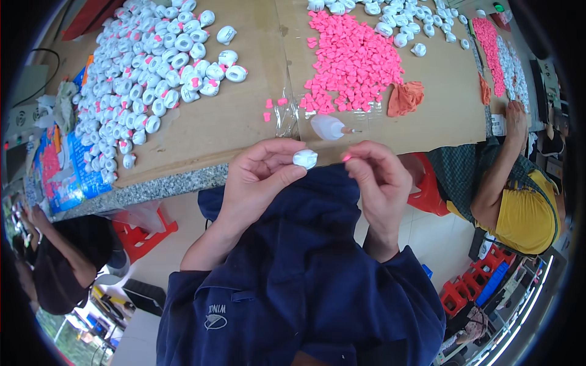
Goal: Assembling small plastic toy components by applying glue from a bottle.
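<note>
Between the thumb and fingers of my left hand (pixel 259 174) is a small rounded white plastic piece (pixel 305 159), held just past the table's front edge. My right hand (pixel 381 174) pinches a tiny pink bow-shaped piece (pixel 347 157), a short gap to the right of the white one. Just beyond both hands, a translucent squeeze bottle (pixel 328 127) with a thin needle tip lies on its side, tip toward the right. A large heap of pink bow pieces (pixel 351 64) spreads behind it, and a few loose bows (pixel 267 116) lie to its left.
Many white pieces with pink bows (pixel 159 73) cover the cardboard (pixel 250 122) at left; plain white ones (pixel 418 18) lie at far right. An orange cloth (pixel 405 98) sits by the pink heap. Co-workers work at left and right (pixel 516 201), near red stools (pixel 427 186).
</note>
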Demonstrator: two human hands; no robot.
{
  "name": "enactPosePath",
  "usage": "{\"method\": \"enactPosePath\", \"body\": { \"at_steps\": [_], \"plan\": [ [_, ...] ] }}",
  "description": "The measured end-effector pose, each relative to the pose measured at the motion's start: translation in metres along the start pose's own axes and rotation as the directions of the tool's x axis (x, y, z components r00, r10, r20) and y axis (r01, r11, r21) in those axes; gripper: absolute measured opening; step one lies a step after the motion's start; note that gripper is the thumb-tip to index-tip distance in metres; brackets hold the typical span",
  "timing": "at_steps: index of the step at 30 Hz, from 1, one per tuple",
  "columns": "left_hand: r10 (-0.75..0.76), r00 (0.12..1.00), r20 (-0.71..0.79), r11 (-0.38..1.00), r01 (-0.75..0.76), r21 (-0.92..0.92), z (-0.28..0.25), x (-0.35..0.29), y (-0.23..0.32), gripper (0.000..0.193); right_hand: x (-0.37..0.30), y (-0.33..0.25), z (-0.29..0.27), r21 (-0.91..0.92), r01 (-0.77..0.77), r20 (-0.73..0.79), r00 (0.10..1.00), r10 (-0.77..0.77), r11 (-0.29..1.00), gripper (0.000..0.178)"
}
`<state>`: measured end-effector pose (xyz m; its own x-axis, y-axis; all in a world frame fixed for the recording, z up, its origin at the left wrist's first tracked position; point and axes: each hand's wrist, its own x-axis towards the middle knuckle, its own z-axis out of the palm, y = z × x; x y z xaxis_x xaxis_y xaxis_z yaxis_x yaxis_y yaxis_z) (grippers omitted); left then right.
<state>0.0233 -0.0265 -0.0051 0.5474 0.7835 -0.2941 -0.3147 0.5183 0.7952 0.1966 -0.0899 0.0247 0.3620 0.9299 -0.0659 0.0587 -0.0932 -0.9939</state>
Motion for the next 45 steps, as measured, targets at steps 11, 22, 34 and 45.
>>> {"method": "enactPosePath", "body": {
  "at_steps": [11,22,34,45],
  "plan": [
    [0.05,0.997,0.05,0.977,-0.06,0.203,0.005,-0.002,0.002,0.025,0.0,-0.003,0.01,-0.16,-0.04,0.118,0.991,0.06,0.986,0.013],
    [0.224,0.974,0.044,0.915,-0.226,0.333,0.006,-0.004,0.001,0.021,0.001,0.012,0.013,-0.167,0.165,0.103,0.983,-0.15,0.972,0.01],
    [0.47,0.868,0.161,0.622,-0.455,0.637,0.006,-0.002,-0.001,0.021,-0.002,0.02,0.021,-0.24,0.331,0.049,0.943,-0.329,0.913,0.011],
    [0.357,0.926,0.124,0.731,-0.36,0.58,-0.007,0.004,0.018,0.02,0.003,0.025,0.035,-0.161,0.267,-0.029,0.961,-0.275,0.95,0.01]
  ]
}}
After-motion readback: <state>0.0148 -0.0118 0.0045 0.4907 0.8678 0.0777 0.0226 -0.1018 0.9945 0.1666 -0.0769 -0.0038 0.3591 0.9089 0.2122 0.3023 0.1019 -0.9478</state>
